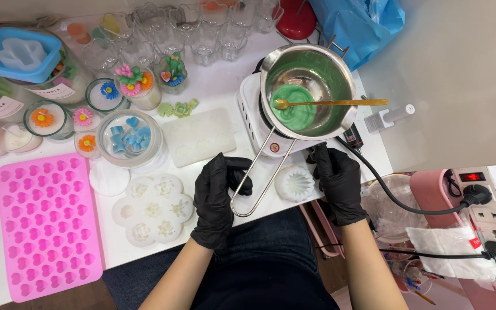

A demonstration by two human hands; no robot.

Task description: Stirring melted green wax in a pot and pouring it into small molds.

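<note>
Melting pot (308, 92) of shiny steel sits on a small white electric warmer (258, 127), up and away from both sets of fingertips, with green wax (293, 105) pooled in its bottom and a gold spoon (329, 103) lying across the rim, bowl in the wax. Its long wire loop handle (258, 178) runs down toward the person and ends just beside the left hand (218, 198). That hand wears a black glove; its fingers are curled loosely together, the thumb side lying against the inner edge of the wire loop, though whether they truly grip the wire cannot be told. The right hand (337, 182), also gloved in black, rests at the table edge with fingers bent and close together, their tips at the base of the warmer where the black cable (400, 201) leaves it; a hold on anything cannot be made out.

Between the two hands, just inside the right fingers, lies a round white ribbed mould (294, 183). Outward from the left fingers lies a white flower-shaped mould (153, 210) with several cavities, and farther out a pink silicone mould (47, 227) full of small hearts. Beyond the left fingertips stand a clear flat mould (198, 136), a glass jar with blue wax hearts (131, 138) and candles topped with wax flowers (138, 85). Empty glasses (202, 34) stand at the far side of the table.
</note>
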